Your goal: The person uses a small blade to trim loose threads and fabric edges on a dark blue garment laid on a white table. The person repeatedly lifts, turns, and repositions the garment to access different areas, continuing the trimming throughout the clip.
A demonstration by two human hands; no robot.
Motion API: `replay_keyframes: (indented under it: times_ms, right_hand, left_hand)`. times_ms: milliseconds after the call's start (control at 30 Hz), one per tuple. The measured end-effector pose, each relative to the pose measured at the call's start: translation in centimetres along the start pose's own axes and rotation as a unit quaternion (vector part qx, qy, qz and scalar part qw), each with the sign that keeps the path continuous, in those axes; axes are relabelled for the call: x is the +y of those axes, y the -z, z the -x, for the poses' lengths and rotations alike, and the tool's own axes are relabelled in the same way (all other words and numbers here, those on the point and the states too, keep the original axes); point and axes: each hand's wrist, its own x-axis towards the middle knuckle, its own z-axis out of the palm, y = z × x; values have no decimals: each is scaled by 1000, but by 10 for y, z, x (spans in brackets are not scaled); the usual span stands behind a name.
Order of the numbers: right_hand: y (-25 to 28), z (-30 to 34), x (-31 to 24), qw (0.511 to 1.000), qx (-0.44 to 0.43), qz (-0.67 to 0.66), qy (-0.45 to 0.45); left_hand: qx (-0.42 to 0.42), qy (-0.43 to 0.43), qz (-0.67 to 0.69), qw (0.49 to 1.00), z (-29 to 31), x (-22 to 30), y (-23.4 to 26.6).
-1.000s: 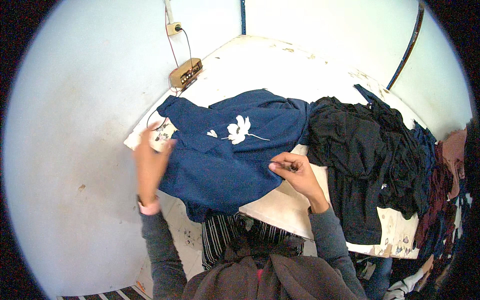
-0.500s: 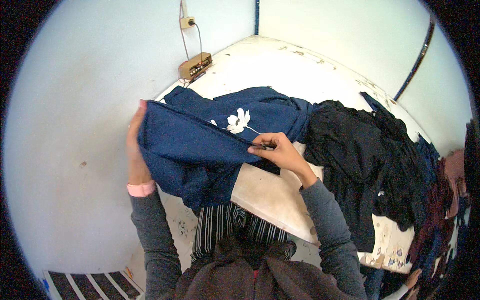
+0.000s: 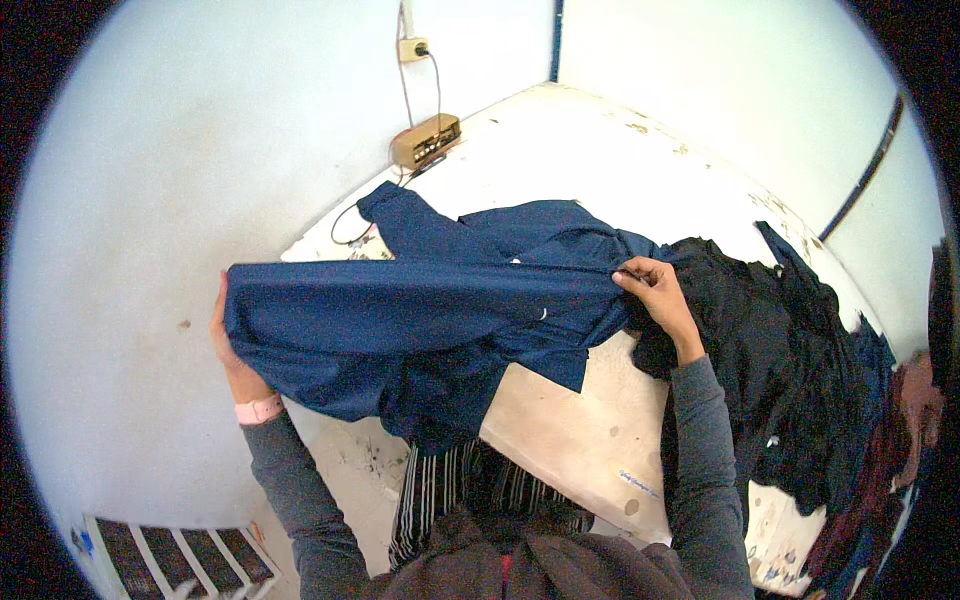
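A navy blue garment (image 3: 400,315) is stretched sideways between my two hands, its long upper edge pulled nearly straight. At its left end, my left hand (image 3: 232,345) grips the cloth, the fingers mostly hidden behind the fabric. My right hand (image 3: 658,295) is closed in a pinch on the upper edge at the right end. The lower part of the cloth hangs in loose folds past the near table edge, over my lap. Farther back, the rest of the navy fabric lies on the table; only small bits of a white print show.
A pile of black garments (image 3: 730,340) lies on the white worn table (image 3: 560,420) to the right, with more dark clothes beyond. At the back left, a tan power box (image 3: 427,142) with cords sits against the wall. A dark striped panel (image 3: 180,560) is low at the left.
My hands have spread apart, the right one moving rightward along the cloth. The upper edge went from slanted to nearly level, and the white flower print is now mostly covered.
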Motion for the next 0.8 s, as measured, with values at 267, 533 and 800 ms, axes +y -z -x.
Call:
replay_keyframes:
  times_ms: [267,533,800]
  right_hand:
    - [8,44,-84,976,90,-190,-59]
    - [57,35,-217,907,76,-382,159]
    - [109,34,-242,892,348,-220,185]
  left_hand:
    - [-106,-78,-244,961,-114,-4,-44]
    - [-337,-139,-326,872,-4,27,-173]
    - [-312,38,-244,917,2,-50,-124]
